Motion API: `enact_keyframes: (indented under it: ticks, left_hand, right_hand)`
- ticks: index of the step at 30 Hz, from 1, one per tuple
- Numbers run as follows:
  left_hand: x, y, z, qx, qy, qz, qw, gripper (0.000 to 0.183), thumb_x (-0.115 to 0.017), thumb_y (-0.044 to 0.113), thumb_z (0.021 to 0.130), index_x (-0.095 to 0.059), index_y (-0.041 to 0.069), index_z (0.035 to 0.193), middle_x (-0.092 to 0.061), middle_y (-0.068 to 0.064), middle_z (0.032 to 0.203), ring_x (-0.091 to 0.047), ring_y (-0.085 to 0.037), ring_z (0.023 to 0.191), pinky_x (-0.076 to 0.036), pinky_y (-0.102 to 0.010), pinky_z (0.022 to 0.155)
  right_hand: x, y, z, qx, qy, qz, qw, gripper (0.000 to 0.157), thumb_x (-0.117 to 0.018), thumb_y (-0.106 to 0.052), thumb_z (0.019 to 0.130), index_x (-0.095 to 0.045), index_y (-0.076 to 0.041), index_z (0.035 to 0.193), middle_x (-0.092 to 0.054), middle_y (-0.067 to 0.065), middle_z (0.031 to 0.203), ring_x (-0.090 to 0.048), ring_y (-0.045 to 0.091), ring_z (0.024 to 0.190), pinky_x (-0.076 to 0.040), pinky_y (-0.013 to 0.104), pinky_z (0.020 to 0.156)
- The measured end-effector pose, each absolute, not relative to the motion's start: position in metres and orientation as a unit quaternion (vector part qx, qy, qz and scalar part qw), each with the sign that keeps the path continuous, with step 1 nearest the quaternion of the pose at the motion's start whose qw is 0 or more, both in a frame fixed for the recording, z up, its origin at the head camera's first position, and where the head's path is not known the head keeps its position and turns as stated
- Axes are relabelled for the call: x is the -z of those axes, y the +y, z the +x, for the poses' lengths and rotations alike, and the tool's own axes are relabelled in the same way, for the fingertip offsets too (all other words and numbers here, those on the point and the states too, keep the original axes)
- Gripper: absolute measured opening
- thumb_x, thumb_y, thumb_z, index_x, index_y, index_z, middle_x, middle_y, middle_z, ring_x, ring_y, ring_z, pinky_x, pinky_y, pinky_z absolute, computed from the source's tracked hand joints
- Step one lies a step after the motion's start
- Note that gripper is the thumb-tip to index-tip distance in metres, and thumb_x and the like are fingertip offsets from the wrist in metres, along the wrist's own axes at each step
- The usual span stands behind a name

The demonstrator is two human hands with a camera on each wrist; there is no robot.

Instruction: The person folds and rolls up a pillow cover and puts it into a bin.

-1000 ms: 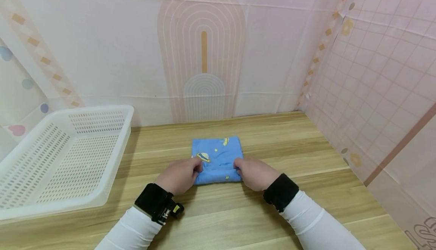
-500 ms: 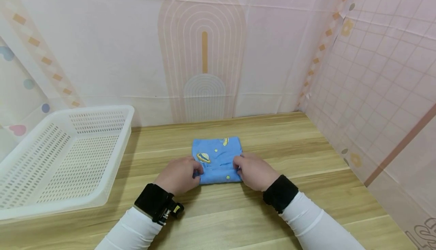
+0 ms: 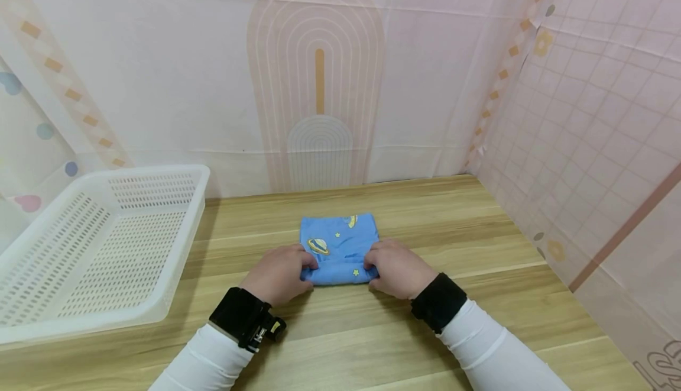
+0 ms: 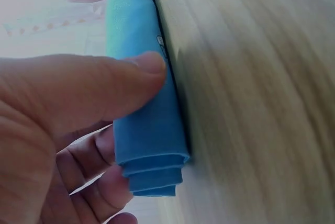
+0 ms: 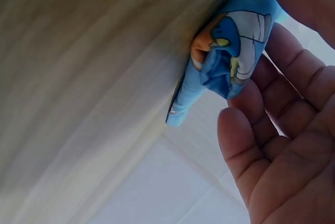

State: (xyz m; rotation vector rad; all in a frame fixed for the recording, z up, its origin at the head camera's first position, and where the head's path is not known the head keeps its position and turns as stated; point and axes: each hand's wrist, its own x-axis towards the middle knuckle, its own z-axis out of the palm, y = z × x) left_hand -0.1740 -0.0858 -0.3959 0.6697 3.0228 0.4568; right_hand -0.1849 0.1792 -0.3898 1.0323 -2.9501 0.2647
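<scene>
A blue cloth (image 3: pixel 340 236) printed with yellow stars and ringed planets lies on the wooden table, its near edge rolled into a thick fold. At the fold's left end, my left hand (image 3: pixel 282 274) holds it, thumb on the near side and fingers beyond. My right hand (image 3: pixel 401 270) grips the opposite end in a similar way. Several stacked layers show at the end of the folded cloth (image 4: pixel 149 145) in the left wrist view. The right wrist view has the other end of the cloth (image 5: pixel 230 51) bunched between thumb and fingers. What kind of cloth item it is, I cannot tell.
To the left stands a white plastic basket (image 3: pixel 181 243) with slotted walls. Printed sheeting (image 3: pixel 441 83) hangs behind the wooden table (image 3: pixel 340 338) and along its right side. Both wrists wear black straps.
Both thumbs have shifted to the near side of the rolled edge, and the hands have resettled slightly on its ends. The near fold has moved slightly away from me.
</scene>
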Motion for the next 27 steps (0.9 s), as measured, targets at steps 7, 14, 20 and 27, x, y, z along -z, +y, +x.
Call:
enact_keyframes:
  ticks: [7, 14, 20, 27]
  left_hand:
    - [0.3983, -0.0864, -0.1751, -0.136, 0.966, 0.218, -0.002, 0.021, -0.082, 0.021, 0.091, -0.080, 0.015, 0.110, -0.074, 0.000, 0.117, -0.069, -0.021, 0.112, -0.054, -0.047, 0.102]
    - [0.3985, -0.0863, -0.1746, -0.131, 0.967, 0.221, -0.003, 0.020, -0.079, 0.021, 0.093, -0.080, 0.016, 0.112, -0.074, 0.000, 0.118, -0.069, -0.022, 0.114, -0.053, -0.048, 0.103]
    - [0.3975, -0.0860, -0.1746, -0.129, 0.969, 0.212, 0.016, 0.024, -0.071, 0.019, 0.097, -0.078, 0.014, 0.119, -0.073, -0.003, 0.124, -0.066, -0.025, 0.121, -0.051, -0.050, 0.108]
    - [0.3979, -0.0865, -0.1778, -0.143, 0.967, 0.209, 0.023, 0.028, -0.070, 0.021, 0.096, -0.074, 0.017, 0.124, -0.073, 0.000, 0.116, -0.062, -0.017, 0.099, -0.052, -0.045, 0.098]
  right_hand:
    - [0.3945, 0.1786, -0.1867, -0.089, -0.943, 0.322, -0.001, 0.024, -0.089, -0.007, 0.083, -0.072, -0.009, 0.100, -0.069, -0.001, 0.098, -0.064, 0.019, 0.098, -0.056, 0.038, 0.094]
    - [0.3972, 0.1772, -0.1856, -0.089, -0.943, 0.319, 0.009, 0.016, -0.076, 0.002, 0.088, -0.071, -0.008, 0.099, -0.070, 0.001, 0.097, -0.064, 0.019, 0.095, -0.056, 0.037, 0.090]
    - [0.3945, 0.1779, -0.1831, -0.089, -0.945, 0.314, -0.008, 0.012, -0.071, -0.001, 0.094, -0.071, -0.008, 0.104, -0.073, 0.003, 0.103, -0.066, 0.020, 0.099, -0.057, 0.039, 0.092]
    - [0.3903, 0.1783, -0.1820, -0.091, -0.946, 0.311, -0.027, 0.014, -0.066, -0.004, 0.100, -0.071, -0.006, 0.112, -0.074, 0.006, 0.108, -0.069, 0.021, 0.100, -0.059, 0.040, 0.093]
